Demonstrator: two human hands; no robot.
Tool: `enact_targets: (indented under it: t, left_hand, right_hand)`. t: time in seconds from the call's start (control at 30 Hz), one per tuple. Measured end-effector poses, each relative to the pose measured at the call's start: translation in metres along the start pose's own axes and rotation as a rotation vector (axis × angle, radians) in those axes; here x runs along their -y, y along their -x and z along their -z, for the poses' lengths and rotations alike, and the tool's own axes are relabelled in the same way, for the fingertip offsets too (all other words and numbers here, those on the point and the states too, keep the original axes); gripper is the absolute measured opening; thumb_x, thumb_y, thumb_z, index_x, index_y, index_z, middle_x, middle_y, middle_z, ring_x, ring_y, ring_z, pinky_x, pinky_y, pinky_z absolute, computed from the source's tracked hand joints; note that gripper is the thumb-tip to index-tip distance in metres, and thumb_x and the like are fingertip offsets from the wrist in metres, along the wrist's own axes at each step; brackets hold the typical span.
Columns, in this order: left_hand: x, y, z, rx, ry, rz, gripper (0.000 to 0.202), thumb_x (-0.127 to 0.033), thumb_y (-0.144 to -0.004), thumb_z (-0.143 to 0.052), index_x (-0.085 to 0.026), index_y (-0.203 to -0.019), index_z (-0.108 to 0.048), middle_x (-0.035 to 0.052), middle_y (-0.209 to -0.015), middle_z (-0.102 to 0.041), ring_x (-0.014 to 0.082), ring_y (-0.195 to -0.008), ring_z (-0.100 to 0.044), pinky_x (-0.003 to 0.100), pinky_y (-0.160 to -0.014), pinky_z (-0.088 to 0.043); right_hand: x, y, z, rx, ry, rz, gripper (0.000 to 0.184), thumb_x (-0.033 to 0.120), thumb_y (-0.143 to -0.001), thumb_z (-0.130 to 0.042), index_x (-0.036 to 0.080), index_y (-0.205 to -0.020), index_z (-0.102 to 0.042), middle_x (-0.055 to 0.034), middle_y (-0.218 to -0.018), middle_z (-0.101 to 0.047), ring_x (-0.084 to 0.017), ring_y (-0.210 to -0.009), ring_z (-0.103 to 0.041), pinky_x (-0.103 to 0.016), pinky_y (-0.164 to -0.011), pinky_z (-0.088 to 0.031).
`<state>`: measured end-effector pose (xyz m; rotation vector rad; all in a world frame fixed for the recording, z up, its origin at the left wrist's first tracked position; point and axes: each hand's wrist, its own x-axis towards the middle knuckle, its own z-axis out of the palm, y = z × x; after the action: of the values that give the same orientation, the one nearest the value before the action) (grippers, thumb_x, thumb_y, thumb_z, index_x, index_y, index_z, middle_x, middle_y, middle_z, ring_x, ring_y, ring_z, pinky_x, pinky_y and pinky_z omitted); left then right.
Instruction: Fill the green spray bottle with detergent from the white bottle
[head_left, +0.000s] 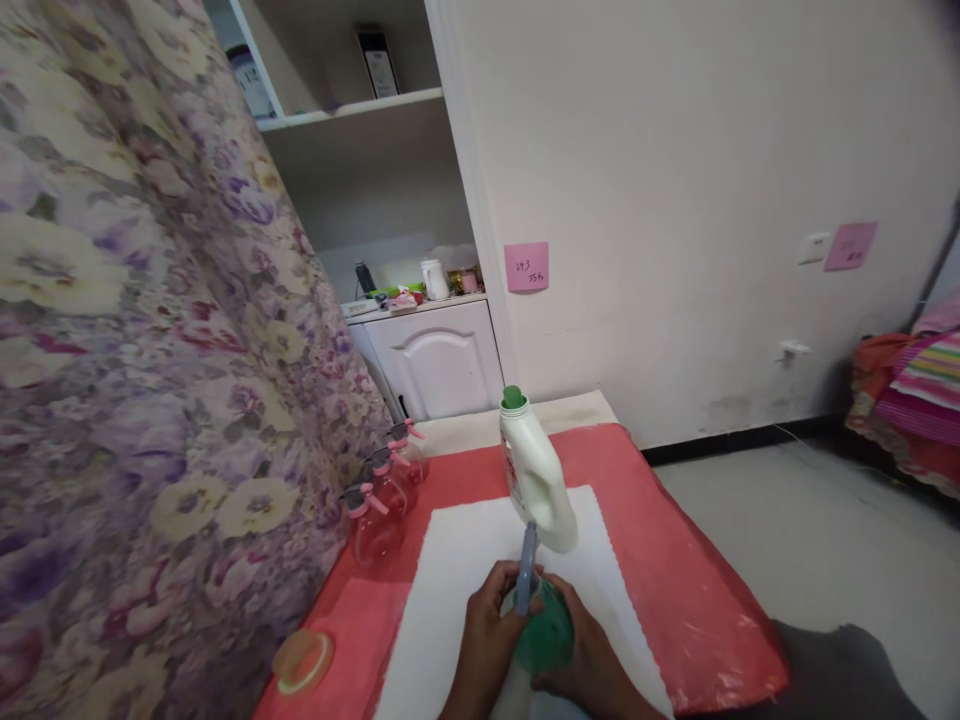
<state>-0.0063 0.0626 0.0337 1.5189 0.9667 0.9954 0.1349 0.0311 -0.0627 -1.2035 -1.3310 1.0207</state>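
Note:
A green spray bottle (547,632) with a grey-blue trigger head (528,565) is between my hands over a white sheet. My left hand (484,625) has its fingers closed around the neck, just under the head. Wrapped round the green body from the other side is my right hand (589,650). Just beyond them a large pale detergent jug (541,475) stands upright, its side handle facing right, with a green piece (513,397) at its mouth. The lower end of the spray bottle is partly hidden by my hands.
Several clear spray bottles (375,525) with pink triggers line the table's left edge. An orange-tan ring-shaped roll (302,660) lies front left. A red cover (675,560) spreads under the white sheet (442,600). A floral curtain (187,350) hangs close on the left.

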Motion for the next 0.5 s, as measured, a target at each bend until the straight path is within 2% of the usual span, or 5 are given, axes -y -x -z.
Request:
enact_targets:
  t: [0.1, 0.2, 0.27, 0.37, 0.5]
  left_hand:
    - [0.001, 0.0, 0.0, -0.002, -0.009, -0.012, 0.024, -0.023, -0.071, -0.071, -0.021, -0.095, -0.068, 0.0036, -0.095, -0.074, 0.0232, -0.092, -0.065, 0.031, -0.083, -0.048]
    - [0.002, 0.0, -0.001, 0.003, -0.017, -0.023, 0.024, -0.022, -0.073, -0.07, -0.021, -0.097, -0.068, 0.003, -0.095, -0.074, 0.023, -0.092, -0.065, 0.03, -0.083, -0.048]
    - [0.003, 0.001, -0.002, 0.0, -0.02, -0.048, 0.023, -0.023, -0.074, -0.069, -0.021, -0.097, -0.068, 0.0025, -0.093, -0.074, 0.023, -0.091, -0.066, 0.03, -0.082, -0.048]
    - [0.005, 0.002, -0.002, 0.006, -0.01, -0.099, 0.023, -0.027, -0.077, -0.068, -0.021, -0.099, -0.066, 0.003, -0.093, -0.074, 0.0231, -0.089, -0.066, 0.031, -0.082, -0.049]
    - [0.009, 0.004, -0.003, 0.014, -0.006, -0.121, 0.025, -0.03, -0.081, -0.065, -0.021, -0.104, -0.064, 0.0052, -0.104, -0.074, 0.0241, -0.094, -0.066, 0.033, -0.086, -0.05]
  right_hand:
    - [0.004, 0.002, 0.009, 0.022, -0.101, 0.081, 0.094, 0.012, -0.05, -0.077, 0.026, -0.135, -0.04, -0.0078, -0.138, -0.051, -0.028, -0.127, -0.049, -0.042, -0.107, -0.039]
    - [0.021, 0.004, 0.021, -0.08, -0.092, 0.189, 0.056, 0.031, -0.075, -0.068, 0.026, -0.128, -0.051, -0.0074, -0.13, -0.054, -0.026, -0.123, -0.049, -0.041, -0.106, -0.037]
    - [0.038, 0.004, 0.025, -0.092, -0.021, 0.234, 0.036, 0.036, -0.085, -0.059, 0.028, -0.12, -0.058, -0.0057, -0.113, -0.059, -0.023, -0.108, -0.055, -0.037, -0.095, -0.043]
    - [0.059, -0.004, 0.022, -0.074, 0.0, 0.253, 0.029, 0.034, -0.088, -0.056, 0.028, -0.116, -0.062, -0.0017, -0.094, -0.056, -0.019, -0.088, -0.056, -0.032, -0.083, -0.045]
    - [0.068, -0.016, 0.015, -0.063, -0.027, 0.219, 0.025, 0.031, -0.084, -0.059, 0.025, -0.108, -0.066, 0.0003, -0.085, -0.051, -0.018, -0.081, -0.055, -0.03, -0.074, -0.045]
